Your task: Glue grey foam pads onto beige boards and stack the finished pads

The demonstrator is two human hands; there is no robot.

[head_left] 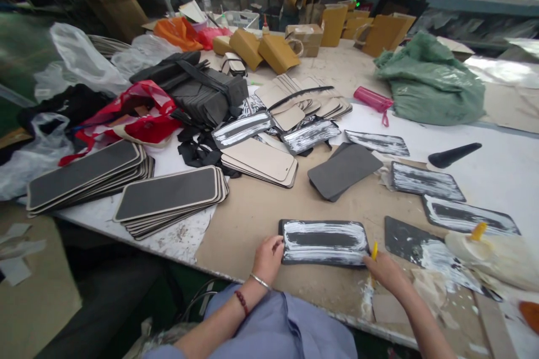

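Observation:
A black rectangular panel (324, 242) lies flat on the brown board in front of me, with white paste smeared around its edges and a darker strip along its middle. My left hand (268, 261) has its fingers closed on the panel's left end. At the right end my right hand (384, 269) holds a yellow-handled tool (374, 251), its fingers touching the panel's corner. Right of it lies a dark sheet (404, 240) daubed with white paste. A white tub (467, 248) with a yellow handle in it stands beyond that sheet.
Stacks of dark panels with beige rims (168, 193) lie at left. Beige panels (261, 160) and plain dark panels (345, 171) lie ahead. Paste-covered strips (427, 181), a black pointed tool (455, 154) and a green bag (433, 81) are at right. Mustard boxes stand at the back.

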